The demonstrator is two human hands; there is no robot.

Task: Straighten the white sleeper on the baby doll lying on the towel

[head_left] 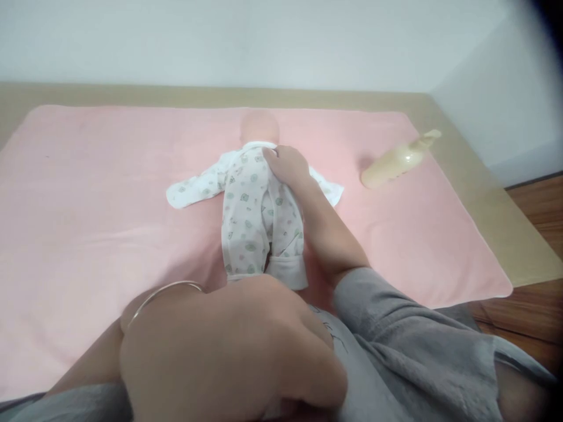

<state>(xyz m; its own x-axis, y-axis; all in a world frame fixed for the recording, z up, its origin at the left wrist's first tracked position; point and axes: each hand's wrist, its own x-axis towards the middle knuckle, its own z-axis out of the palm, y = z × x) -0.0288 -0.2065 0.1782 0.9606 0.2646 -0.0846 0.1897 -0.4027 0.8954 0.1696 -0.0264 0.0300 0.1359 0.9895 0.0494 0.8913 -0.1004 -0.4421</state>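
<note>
A baby doll (246, 199) in a white suit with a small green print lies on the pink mat, its bald head away from me and its sleeves spread. Over its right-hand shoulder is my right hand (288, 165), the thumb on the cloth near the collar and the other fingers around the side, partly hidden. Large and close to the camera, my left hand (237, 346) is raised in front of the doll's leg ends, a thin bangle (167, 290) on its wrist. Its fingers curl down and under; whatever they hold is hidden.
The pink mat (88, 193) covers most of a beige table (488, 193). A pale yellow pump bottle (396, 163) stands tilted in view on the right of the mat. White walls (246, 47) rise behind, and a wooden floor (523, 316) shows at lower right.
</note>
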